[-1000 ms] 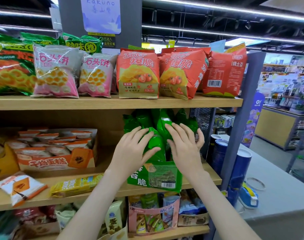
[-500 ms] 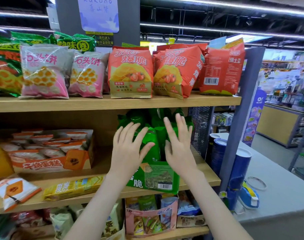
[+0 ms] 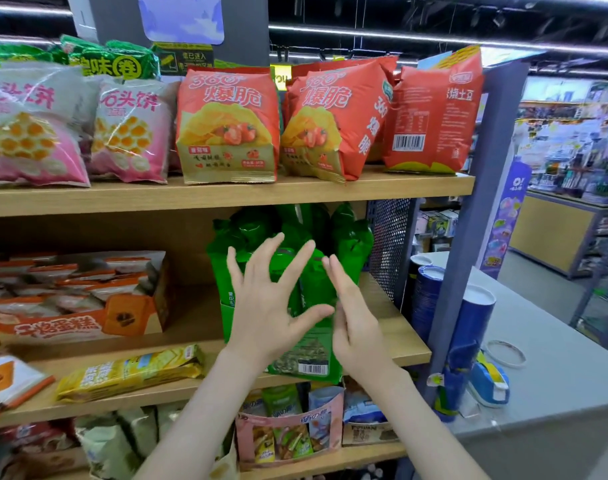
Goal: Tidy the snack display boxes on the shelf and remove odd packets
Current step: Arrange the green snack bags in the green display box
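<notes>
While both hands are raised in front of the green box (image 3: 313, 362), neither holds anything. Left hand (image 3: 264, 306): fingers straight and spread wide, back toward the camera, in front of the green packets (image 3: 351, 237) that stand upright in the box. Right hand (image 3: 359, 327): fingers straight and close together, seen edge-on, just at 3 o'clock of the left hand. Contact between either hand and the packets cannot be told.

The green box sits on the middle shelf (image 3: 406, 344), near its right end, with its front at the shelf's front edge. At 9 o'clock of it stands an orange box (image 3: 73, 327) of wrapped cakes. At 8 o'clock, a yellow packet (image 3: 129, 372) lies flat near the shelf edge. At 12 o'clock, red bags (image 3: 226, 123) stand on the top shelf. At 3 o'clock, beyond the shelf frame, blue cups (image 3: 472, 317) and a tape dispenser (image 3: 486, 382) stand on a grey counter (image 3: 555, 393).
</notes>
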Tool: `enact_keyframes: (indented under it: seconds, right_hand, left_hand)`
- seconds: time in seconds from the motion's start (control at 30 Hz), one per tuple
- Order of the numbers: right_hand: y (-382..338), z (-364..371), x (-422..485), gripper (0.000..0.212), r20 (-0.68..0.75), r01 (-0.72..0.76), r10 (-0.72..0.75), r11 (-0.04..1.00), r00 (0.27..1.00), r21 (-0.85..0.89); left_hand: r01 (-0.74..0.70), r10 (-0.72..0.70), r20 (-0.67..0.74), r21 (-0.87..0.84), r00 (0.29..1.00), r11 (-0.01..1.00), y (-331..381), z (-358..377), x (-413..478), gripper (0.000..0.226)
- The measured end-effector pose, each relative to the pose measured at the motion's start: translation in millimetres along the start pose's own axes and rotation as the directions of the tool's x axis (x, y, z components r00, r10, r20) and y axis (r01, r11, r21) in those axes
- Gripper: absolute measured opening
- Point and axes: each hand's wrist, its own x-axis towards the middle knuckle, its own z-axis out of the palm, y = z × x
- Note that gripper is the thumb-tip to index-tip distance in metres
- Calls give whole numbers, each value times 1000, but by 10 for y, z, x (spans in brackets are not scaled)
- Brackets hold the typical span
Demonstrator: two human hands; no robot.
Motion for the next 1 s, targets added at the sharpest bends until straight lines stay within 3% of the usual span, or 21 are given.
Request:
enact_keyframes:
  seconds: [0.1,0.2,0.27,0.33,0.47,0.57,0.73,1.0]
  right_hand:
    - [147,-47,46,72,-108,-45,52,997,993,65]
    - [376,-82,122,73,-245,-278,264,960,933,-25]
    - [551,-64,164,72,-141,-439,427,896,893,-69]
    - [669,-29,198,70,-47,-508,506,860,861,-47]
    - [756,-30,285,58,-50,-543,541,839,839,-31]
    - [712,-62,310,51,-99,-495,494,869,864,11]
    - [635,-55,260,56,-154,-455,489,865,858,213]
    - [656,-130,376,47,-111,-503,567,792,816,347]
  left_hand:
    - [7,-6,-8,76,1000,997,16,91,35,47]
    - [-5,9,-52,74,999,997,-27,149,41,37]
    - [-18,25,-85,87,996,996,-61,168,28,37]
    - [-28,39,-105,103,994,994,-100,187,10,38]
    - [-35,49,-127,107,991,994,-138,219,-2,39]
    - [-22,37,-127,119,991,993,-138,253,-3,40]
    - [-4,16,-92,122,996,993,-157,270,24,40]
    - [52,-53,-21,-67,998,996,-274,103,77,38]
